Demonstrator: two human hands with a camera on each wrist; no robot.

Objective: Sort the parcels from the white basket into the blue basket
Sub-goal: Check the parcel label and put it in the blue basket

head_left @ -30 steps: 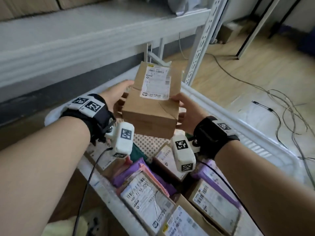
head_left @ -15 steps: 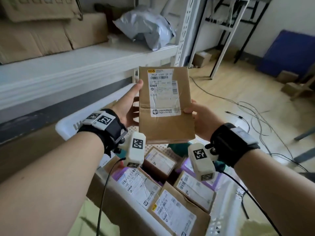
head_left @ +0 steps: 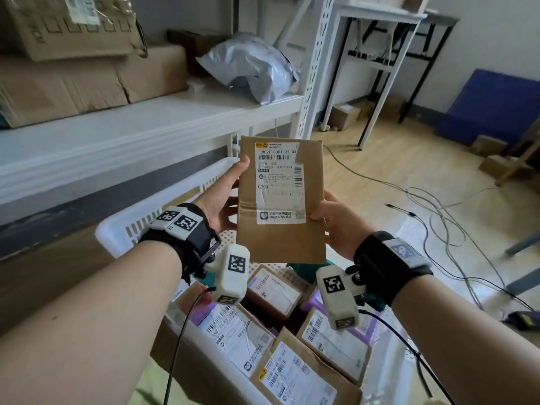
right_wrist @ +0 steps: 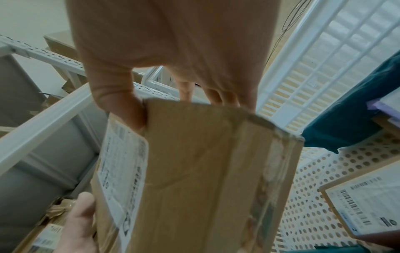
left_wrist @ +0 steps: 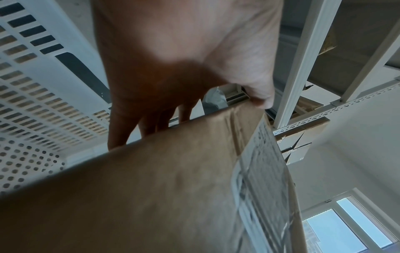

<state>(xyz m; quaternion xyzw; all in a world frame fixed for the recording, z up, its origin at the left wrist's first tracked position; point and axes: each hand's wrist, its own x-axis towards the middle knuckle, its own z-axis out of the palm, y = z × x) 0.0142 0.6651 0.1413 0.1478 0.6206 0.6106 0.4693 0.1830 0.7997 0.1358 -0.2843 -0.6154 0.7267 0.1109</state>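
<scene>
A brown cardboard parcel (head_left: 280,200) with a white shipping label faces me, held upright above the white basket (head_left: 163,203). My left hand (head_left: 225,197) grips its left edge, thumb on the front and fingers behind. My right hand (head_left: 336,220) grips its right edge the same way. In the left wrist view the parcel (left_wrist: 151,179) fills the lower frame under the left hand (left_wrist: 184,68). In the right wrist view the right hand (right_wrist: 164,56) pinches the parcel (right_wrist: 205,171) at its top edge. Several labelled parcels (head_left: 233,337) lie in the basket below.
A white metal shelf (head_left: 146,127) carries cardboard boxes (head_left: 87,80) and a grey poly bag (head_left: 251,65) on the left. Cables (head_left: 432,217) run over the wooden floor at right. A blue object (head_left: 493,109) and small boxes stand far right, by a white table frame (head_left: 380,48).
Both hands have raised the parcel out of the basket and tilted it upright, so its label now faces me. My view has lifted toward the room.
</scene>
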